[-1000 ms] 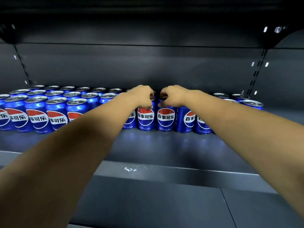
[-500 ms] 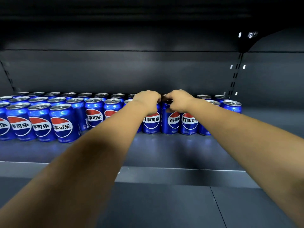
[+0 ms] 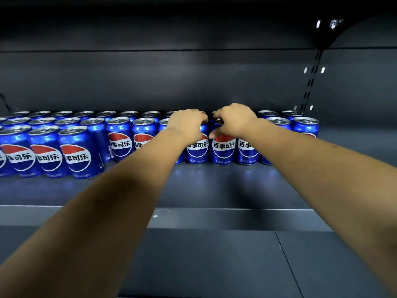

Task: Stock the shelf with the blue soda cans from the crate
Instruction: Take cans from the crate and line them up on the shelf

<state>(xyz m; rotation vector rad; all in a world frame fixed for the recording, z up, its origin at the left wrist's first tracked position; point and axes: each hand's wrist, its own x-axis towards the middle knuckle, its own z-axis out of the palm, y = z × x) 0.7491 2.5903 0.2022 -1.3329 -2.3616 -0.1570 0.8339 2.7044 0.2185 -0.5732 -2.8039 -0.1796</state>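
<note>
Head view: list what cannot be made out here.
- Tops of the two cans under the left hand and right hand: the hands cover them.
- Cans behind the forearms: partly hidden.
- Leftmost cans: cut off by the frame edge.
- Crate: not visible.

Both forearms are bare to the hands (image 3: 214,123), with no sleeves, gloves or jewellery.
</note>
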